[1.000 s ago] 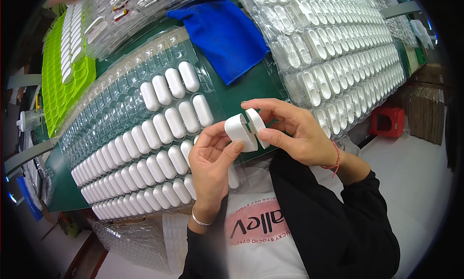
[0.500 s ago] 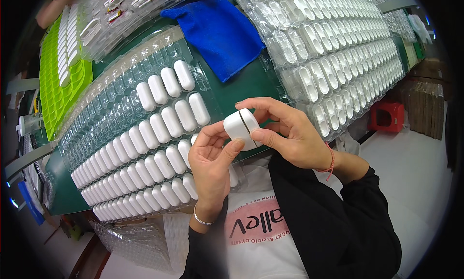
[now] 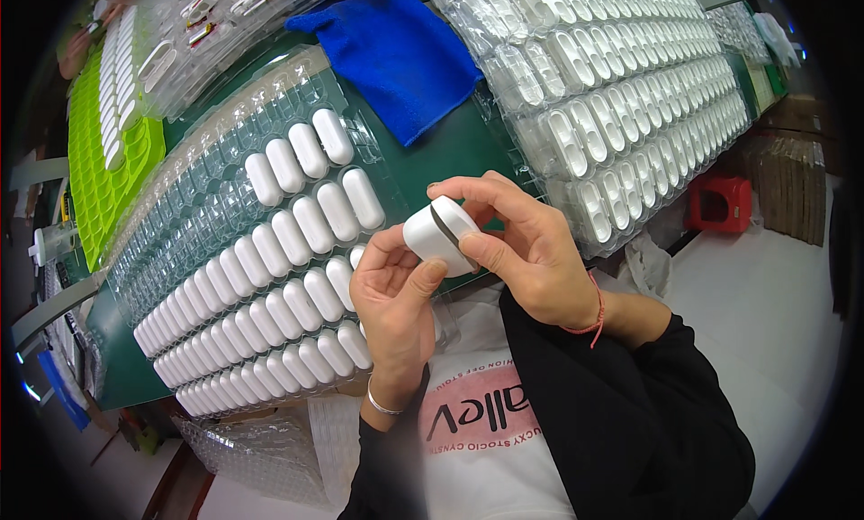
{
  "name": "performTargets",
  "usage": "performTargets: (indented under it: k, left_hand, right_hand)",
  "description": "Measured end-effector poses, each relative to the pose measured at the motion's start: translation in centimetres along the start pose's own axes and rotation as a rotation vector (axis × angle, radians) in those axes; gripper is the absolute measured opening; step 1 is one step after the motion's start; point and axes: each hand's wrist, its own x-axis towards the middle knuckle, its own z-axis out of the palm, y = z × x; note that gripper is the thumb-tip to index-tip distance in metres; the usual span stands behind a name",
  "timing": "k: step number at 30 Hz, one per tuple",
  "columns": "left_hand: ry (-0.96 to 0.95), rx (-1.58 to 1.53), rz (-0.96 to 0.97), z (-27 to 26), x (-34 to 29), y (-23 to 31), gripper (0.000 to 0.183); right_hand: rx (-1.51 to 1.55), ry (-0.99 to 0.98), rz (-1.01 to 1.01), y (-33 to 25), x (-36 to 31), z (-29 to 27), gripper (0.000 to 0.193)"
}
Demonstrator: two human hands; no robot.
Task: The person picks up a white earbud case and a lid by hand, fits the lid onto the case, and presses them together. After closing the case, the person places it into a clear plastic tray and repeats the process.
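Observation:
Between my two hands, in front of my chest, is a white, rounded earbud case with a dark gap between its body and its lid. My left hand is closed on the larger body part, thumb on the near side. The thumb and fingers of my right hand pinch the smaller lid part. What lies inside the case is hidden. Just left of my left hand, a clear plastic tray holds rows of white oval pieces, rounded tops up.
To the right, stacked clear trays hold hollow white shells. A blue cloth lies on the green table. Far left is a green tray of white pieces, near another person's hand. A red stool stands on the floor.
The case has tilted a little in my hands, and the dark gap at its lid looks slightly wider. Both hands keep their hold. The whole view has shifted slightly.

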Motion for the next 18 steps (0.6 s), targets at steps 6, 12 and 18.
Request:
performTargets:
  k: [6,12,18]
  left_hand:
    - [-0.094,-0.061,-0.095,-1.4,0.0,0.1,0.053]
    - [-0.067,-0.171,-0.093,-1.5,-0.3,0.6,0.041]
    - [0.042,-0.087,0.050,0.7,-0.1,1.1,0.034]
  right_hand:
    - [0.211,-0.042,0.153,-1.1,0.0,0.2,0.038]
    - [0.302,-0.043,0.235,-1.4,0.5,0.5,0.038]
    - [-0.566,0.065,-0.580,-1.5,1.7,-0.8,0.031]
